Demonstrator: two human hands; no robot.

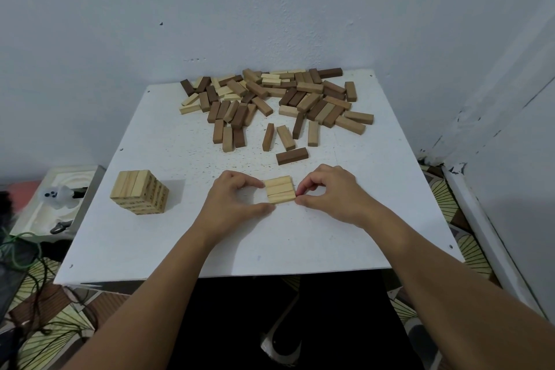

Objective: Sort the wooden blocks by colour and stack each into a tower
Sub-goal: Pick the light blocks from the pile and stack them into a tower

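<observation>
I have three pale blocks [280,190] lying flat side by side on the white table [186,237], and I press them together from both ends. My left hand [232,198] has thumb and forefinger pinched onto the left ends, my right hand [327,192] does the same on the right ends, so both sets of fingers are clamped on this little row. To do it well, I judge I should squeeze evenly until the ends line up flush and no gaps show between the three, because a crooked layer will make whatever goes on top lean. Then I should lift it level, or build on it where it lies, with the next layer set crosswise.

The finished pale tower [138,197] stands to my left, well apart from my hands. The mixed pile [270,102] of pale, mid-brown and dark blocks lies at the far side of the table, with one dark block [292,156] just beyond my fingers.

Off the table's left edge sits a shallow white tray [36,210]. In it I see a small whitish figure [58,195] and a dark clip-like thing, too small to tell more
</observation>
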